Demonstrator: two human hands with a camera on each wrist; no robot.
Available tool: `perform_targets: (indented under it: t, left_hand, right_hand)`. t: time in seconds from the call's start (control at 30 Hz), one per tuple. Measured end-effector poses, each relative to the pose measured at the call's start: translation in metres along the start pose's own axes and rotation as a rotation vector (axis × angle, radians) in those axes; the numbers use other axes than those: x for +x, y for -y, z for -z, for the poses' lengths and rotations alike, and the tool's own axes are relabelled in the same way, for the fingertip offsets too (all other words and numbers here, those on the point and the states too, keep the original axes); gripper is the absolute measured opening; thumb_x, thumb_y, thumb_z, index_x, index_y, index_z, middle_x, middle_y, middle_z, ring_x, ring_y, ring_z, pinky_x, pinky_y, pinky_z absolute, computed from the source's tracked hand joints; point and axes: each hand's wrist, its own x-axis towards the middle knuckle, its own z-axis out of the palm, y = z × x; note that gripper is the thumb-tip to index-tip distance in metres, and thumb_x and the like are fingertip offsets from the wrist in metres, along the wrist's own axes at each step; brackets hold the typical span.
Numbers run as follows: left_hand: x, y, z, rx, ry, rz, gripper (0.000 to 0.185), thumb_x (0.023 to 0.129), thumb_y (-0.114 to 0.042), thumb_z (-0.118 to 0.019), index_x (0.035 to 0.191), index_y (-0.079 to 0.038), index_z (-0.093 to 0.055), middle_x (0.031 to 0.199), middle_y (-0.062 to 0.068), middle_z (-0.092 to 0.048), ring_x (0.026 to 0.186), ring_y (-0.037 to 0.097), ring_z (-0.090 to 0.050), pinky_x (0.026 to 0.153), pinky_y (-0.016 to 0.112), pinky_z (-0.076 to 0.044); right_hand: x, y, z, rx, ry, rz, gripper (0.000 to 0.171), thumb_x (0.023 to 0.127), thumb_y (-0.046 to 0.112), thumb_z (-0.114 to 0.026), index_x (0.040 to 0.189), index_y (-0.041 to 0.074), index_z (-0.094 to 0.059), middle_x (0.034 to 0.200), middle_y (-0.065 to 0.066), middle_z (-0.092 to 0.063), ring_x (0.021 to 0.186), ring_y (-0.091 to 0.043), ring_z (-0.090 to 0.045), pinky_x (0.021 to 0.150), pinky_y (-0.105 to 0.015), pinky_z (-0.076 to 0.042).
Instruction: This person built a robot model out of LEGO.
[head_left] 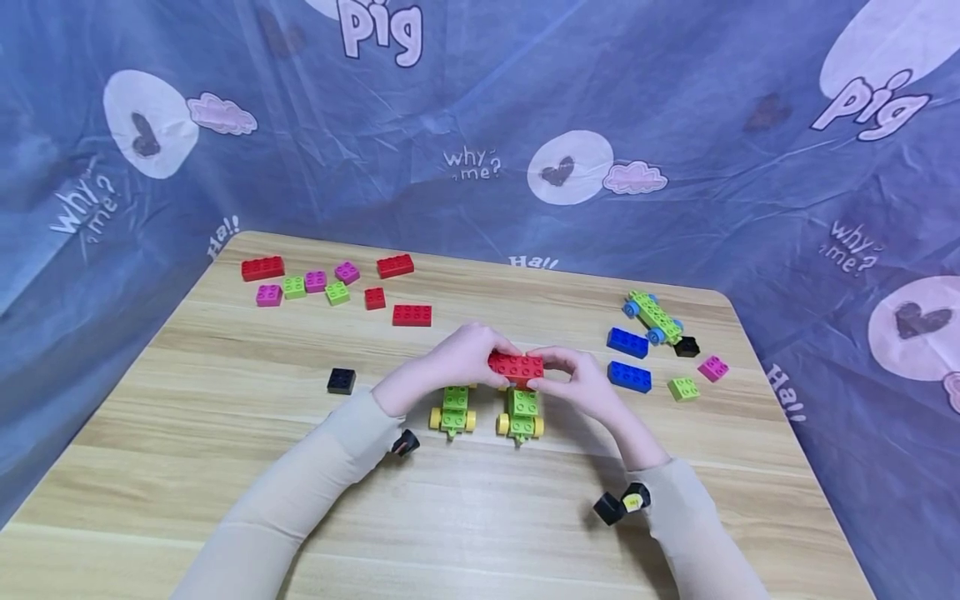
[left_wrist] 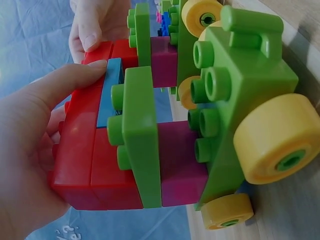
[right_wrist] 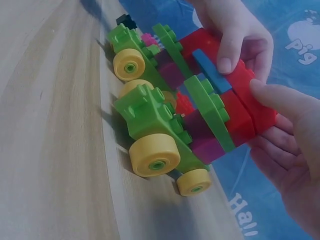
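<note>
Blue cloth point(head_left: 345, 158) hangs behind the tabletop point(head_left: 480, 533). At its middle, left hand point(head_left: 467, 357) and right hand point(head_left: 583, 385) both grip a red brick point(head_left: 517, 367) at the top of two yellow-wheeled cars point(head_left: 522, 406).

Looks pretty bright and even in the head view, with a pale, soft glare on the tabletop point(head_left: 480, 517) at lower center. Gets noticeably darker under the right sleeve point(head_left: 697, 525), lower right. Goes dimmer and bluish in the left wrist view, with a dull sheen on the red bricks point(left_wrist: 72, 170), left of center, and soft shadow upper right. Turns hazy in the right wrist view, kinda mushy around the pink brick point(right_wrist: 149, 39) up top, with fuzzy shadow bottom center. Can't pin down the light source, tbh.
</note>
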Motion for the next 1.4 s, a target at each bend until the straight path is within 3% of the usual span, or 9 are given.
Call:
perform_targets:
  t: [0.43, 0.87, 1.4]
  left_hand:
    - [0.0006, 0.0040, -0.0028, -0.026, -0.007, 0.003, 0.043, 0.075, -0.015, -0.084, 0.116, -0.008, -0.072, 0.110, 0.005, -0.074, 0.094, 0.016, -0.068, 0.084, 0.027, -0.053]
    - [0.0024, 0.0065, -0.0051, -0.020, -0.018, -0.026, 0.043, 0.074, -0.017, -0.084, 0.114, -0.007, -0.073, 0.110, 0.006, -0.074, 0.097, 0.017, -0.067, 0.088, 0.030, -0.052]
    - [0.0024, 0.0090, -0.0036, -0.025, -0.012, -0.015, 0.045, 0.074, -0.018, -0.084, 0.116, -0.008, -0.072, 0.112, 0.005, -0.073, 0.097, 0.017, -0.066, 0.087, 0.030, -0.051]
  right_hand:
    - [0.0021, 0.0017, 0.0007, -0.019, 0.025, -0.039, 0.038, 0.086, 0.016, -0.076, 0.118, 0.000, -0.067, 0.114, -0.017, -0.071, 0.106, -0.032, -0.066, 0.095, -0.050, -0.052]
    - [0.0027, 0.0011, 0.0027, 0.008, 0.050, -0.077, 0.038, 0.085, 0.014, -0.076, 0.118, -0.003, -0.067, 0.113, -0.019, -0.070, 0.106, -0.033, -0.066, 0.097, -0.050, -0.051]
    - [0.0048, 0.0013, 0.0013, 0.008, 0.040, -0.089, 0.038, 0.084, 0.016, -0.077, 0.117, -0.002, -0.067, 0.112, -0.018, -0.071, 0.106, -0.033, -0.066, 0.096, -0.049, -0.052]
